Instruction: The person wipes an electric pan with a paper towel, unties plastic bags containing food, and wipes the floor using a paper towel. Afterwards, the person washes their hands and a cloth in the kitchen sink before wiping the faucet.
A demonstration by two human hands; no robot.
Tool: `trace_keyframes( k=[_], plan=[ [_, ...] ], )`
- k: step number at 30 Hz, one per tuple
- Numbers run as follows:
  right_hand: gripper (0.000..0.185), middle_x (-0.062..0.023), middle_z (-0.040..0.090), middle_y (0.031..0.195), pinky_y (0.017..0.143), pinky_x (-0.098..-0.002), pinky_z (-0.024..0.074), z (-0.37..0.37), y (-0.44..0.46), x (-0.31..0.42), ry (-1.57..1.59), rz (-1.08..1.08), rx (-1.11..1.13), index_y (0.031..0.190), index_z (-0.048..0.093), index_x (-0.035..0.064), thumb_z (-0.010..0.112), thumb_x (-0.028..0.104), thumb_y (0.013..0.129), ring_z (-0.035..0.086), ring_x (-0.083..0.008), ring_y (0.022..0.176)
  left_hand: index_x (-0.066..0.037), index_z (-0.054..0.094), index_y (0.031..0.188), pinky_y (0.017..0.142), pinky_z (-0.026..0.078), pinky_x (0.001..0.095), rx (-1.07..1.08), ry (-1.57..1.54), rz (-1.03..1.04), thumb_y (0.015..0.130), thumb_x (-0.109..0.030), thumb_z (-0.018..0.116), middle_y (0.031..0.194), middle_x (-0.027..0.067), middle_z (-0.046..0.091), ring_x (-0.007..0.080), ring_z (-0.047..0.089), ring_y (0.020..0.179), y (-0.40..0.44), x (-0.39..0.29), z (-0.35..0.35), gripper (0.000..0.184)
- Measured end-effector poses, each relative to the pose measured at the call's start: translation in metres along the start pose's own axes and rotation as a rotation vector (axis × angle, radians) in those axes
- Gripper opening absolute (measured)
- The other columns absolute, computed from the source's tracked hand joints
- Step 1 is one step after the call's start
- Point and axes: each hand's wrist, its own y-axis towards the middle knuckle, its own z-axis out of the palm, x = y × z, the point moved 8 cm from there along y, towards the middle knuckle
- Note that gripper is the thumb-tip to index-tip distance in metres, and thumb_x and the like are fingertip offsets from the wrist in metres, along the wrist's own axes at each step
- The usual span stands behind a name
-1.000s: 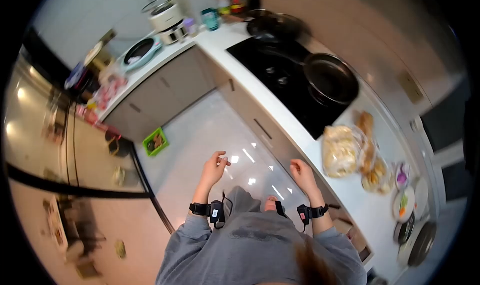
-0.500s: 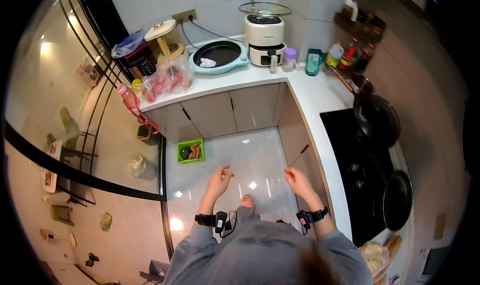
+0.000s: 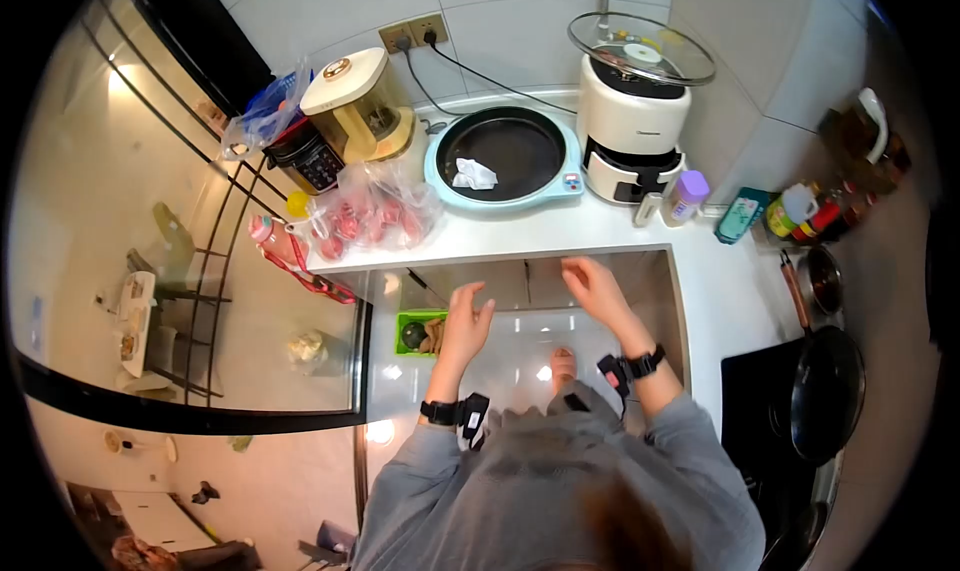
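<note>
Fingers on your left hand [image 3: 465, 326] are loosely parted, those on your right hand [image 3: 598, 291] gently curled; both hold nothing. Beyond and between them, the pan [image 3: 520, 141] sits on the blue cooker [image 3: 500, 204], a crumpled tissue [image 3: 474, 175] inside. Past your left fingertips, the bag [image 3: 375, 211] lies near the counter's edge; a careless sleeve could drag it off. Past your right, the glass lid [image 3: 690, 61] overhangs the fryer [image 3: 632, 116], so a knock might slide it. The fryer's brand mark and the bottle [image 3: 686, 196] label are too small to read.
</note>
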Motion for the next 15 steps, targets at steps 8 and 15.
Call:
trace_keyframes(
  k=[8, 15],
  plan=[
    [0.024, -0.0146, 0.055, 0.084, 0.066, -0.0357, 0.0442, 0.075, 0.182, -0.006, -0.104, -0.104, 0.193, 0.09, 0.054, 0.0007, 0.056, 0.018, 0.073, 0.055, -0.0292, 0.075, 0.002, 0.046, 0.103, 0.074, 0.042, 0.0352, -0.067, 0.143, -0.095, 0.074, -0.008, 0.054, 0.102, 0.0196, 0.047, 0.0313, 0.05, 0.086, 0.134, 0.039, -0.012, 0.031],
    [0.033, -0.0127, 0.05, 0.095, 0.072, -0.0374, 0.0438, 0.161, 0.262, -0.042, -0.439, -0.143, 0.283, 0.101, 0.05, 0.0054, 0.058, 0.013, 0.069, 0.051, -0.0297, 0.088, 0.005, 0.045, 0.101, 0.081, 0.037, 0.0409, 0.001, 0.345, 0.034, 0.074, -0.007, 0.05, 0.101, 0.0232, 0.048, 0.0378, 0.047, 0.092, 0.253, 0.12, -0.007, 0.03]
  ],
)
